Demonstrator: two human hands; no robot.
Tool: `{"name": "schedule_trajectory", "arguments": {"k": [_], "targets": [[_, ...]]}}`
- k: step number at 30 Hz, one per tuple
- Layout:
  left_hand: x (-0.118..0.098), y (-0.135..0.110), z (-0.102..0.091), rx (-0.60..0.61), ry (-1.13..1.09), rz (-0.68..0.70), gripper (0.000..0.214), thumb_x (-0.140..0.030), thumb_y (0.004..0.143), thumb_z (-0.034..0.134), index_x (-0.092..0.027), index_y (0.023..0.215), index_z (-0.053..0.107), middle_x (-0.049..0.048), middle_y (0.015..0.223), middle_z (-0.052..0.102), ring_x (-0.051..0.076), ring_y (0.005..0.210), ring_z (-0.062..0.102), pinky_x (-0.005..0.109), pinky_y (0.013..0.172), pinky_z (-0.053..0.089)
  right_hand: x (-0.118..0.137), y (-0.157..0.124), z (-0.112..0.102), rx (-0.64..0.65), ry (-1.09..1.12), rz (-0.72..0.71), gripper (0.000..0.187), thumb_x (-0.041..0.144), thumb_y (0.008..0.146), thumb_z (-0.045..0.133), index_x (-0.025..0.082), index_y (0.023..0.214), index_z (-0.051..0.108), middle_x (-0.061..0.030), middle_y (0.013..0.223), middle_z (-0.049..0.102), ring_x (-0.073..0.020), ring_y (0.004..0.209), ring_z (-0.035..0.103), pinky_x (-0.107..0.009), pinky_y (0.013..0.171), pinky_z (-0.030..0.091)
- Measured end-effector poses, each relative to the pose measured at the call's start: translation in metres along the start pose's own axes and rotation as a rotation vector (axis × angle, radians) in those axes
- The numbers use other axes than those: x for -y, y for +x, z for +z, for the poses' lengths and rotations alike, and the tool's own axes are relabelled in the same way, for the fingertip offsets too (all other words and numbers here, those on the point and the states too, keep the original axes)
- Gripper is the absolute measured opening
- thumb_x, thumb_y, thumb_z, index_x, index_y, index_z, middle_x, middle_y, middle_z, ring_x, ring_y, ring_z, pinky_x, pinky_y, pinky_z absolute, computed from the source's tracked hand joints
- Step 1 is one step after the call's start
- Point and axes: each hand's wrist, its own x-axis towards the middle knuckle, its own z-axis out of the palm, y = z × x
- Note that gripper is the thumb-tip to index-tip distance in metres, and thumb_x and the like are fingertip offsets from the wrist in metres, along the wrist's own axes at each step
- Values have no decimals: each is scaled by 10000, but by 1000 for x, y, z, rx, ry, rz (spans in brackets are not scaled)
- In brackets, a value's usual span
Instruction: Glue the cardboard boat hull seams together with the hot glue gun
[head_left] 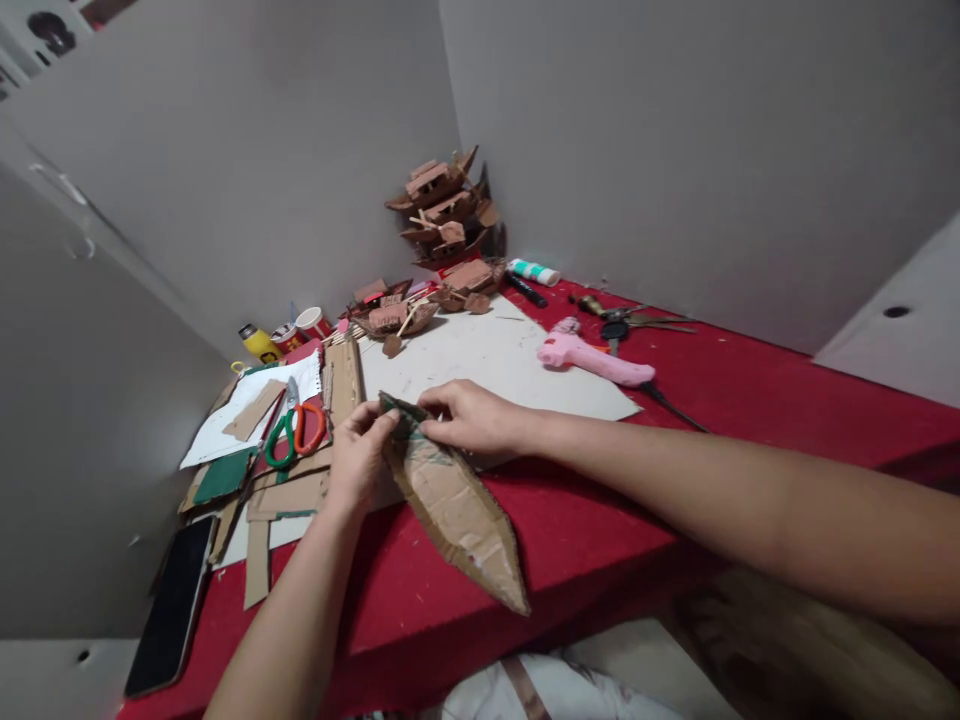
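Cardboard shell [457,500] (leaf-shaped) held by left hand [358,450] and right hand [471,416].

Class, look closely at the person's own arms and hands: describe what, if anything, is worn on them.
The left hand and right hand are both ungloved. No watch, bracelet or ring shows, though some fingers are partly hidden. Both forearms are bare as far as the picture shows them, with no sleeve or cuff in sight.

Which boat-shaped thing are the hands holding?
The pointed cardboard piece, pinched at its far end by the left hand and right hand. It has no roof, unlike the roofed boats at the back.
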Motion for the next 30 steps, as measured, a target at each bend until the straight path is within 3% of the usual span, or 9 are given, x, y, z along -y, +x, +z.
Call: {"name": "schedule_trajectory", "arguments": {"k": [6,12,15,18,21,24,26,30], "targets": [[1,-2,0,40,74,51,240,-269,664,738,-162,876,700,25,827,688,136,757,596,247,723,443,-6,3,2,-78,-28,68,143,130,736,503,118,713,644,-16,637,597,-118,600,495,-227,553,368],[0,0,-8,-259,99,158,233,-282,730,677,-159,927,662,55,896,646,140,799,568,247,690,425,-11,-2,4,-124,62,99,191,109,725,483,165,701,664,-83,720,681,-165,614,582,-272,531,444],[1,8,-20,-369,84,276,182,-232,772,626,-155,937,628,29,790,591,118,698,523,251,656,409,-24,-5,5,-169,174,52,195,124,718,513,213,672,680,-78,625,666,-129,474,550,-235,409,373],[1,14,-31,-422,68,224,117,-241,806,598,-170,899,604,-31,622,488,90,546,449,242,576,384,-33,-1,3,-205,226,-17,156,191,737,552,243,665,681,-48,526,618,-84,367,468,-209,344,271],[-2,11,-28,-350,-5,67,157,-332,827,580,-183,875,583,-74,520,403,70,426,397,221,487,362,-22,-1,-3,-237,133,29,157,195,723,542,228,607,643,-31,500,594,-87,370,451,-213,349,259],[-2,3,-17,-170,-89,-19,320,-440,729,686,-164,863,593,-19,629,549,94,478,526,228,474,412,-5,-2,-5,-198,12,139,180,195,741,491,169,638,636,-34,585,610,-123,504,515,-230,454,368],[0,0,-12,-17,-107,-120,424,-483,666,739,-166,916,609,22,753,625,99,518,569,219,467,422,-1,1,-4,-213,-44,172,183,203,748,487,148,646,629,-15,613,602,-119,551,508,-223,498,373],[6,-1,-2,98,1,-148,445,-427,610,802,-150,926,656,-11,635,619,86,488,532,205,485,426,-2,4,-2,-184,-92,145,200,162,772,457,116,666,620,-1,612,562,-105,590,470,-216,550,331]]}}
